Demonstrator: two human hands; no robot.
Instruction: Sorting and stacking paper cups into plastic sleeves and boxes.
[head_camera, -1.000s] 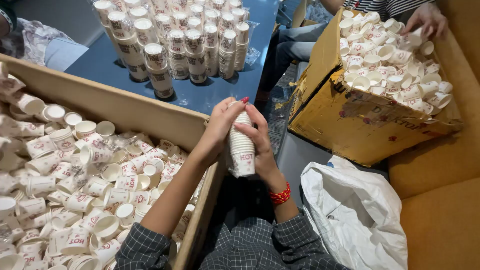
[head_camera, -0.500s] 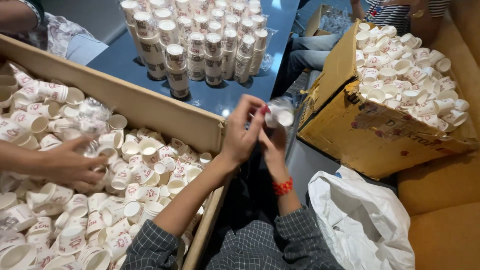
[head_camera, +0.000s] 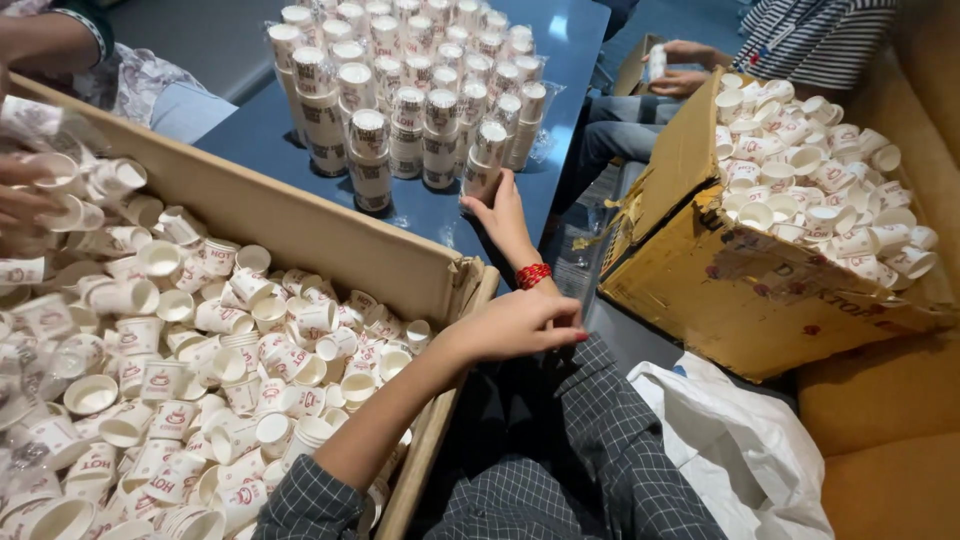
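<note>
Stack of paper cups (head_camera: 484, 160) on the blue table (head_camera: 250, 140): right hand (head_camera: 503, 212) grip closed around it; left hand (head_camera: 515, 325) loosely curled, empty.

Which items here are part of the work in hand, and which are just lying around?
In hand: right hand on cup stack; stacked rows on blue table; loose cups in long cardboard box; left hand beside it.
Lying about: white plastic bag; co-worker's torn box.

Stacked cups (head_camera: 400, 110) on the desk (head_camera: 250, 150) left of the right fingers (head_camera: 478, 203); loose-cup box (head_camera: 330, 245) left of the left fingers (head_camera: 560, 320).
</note>
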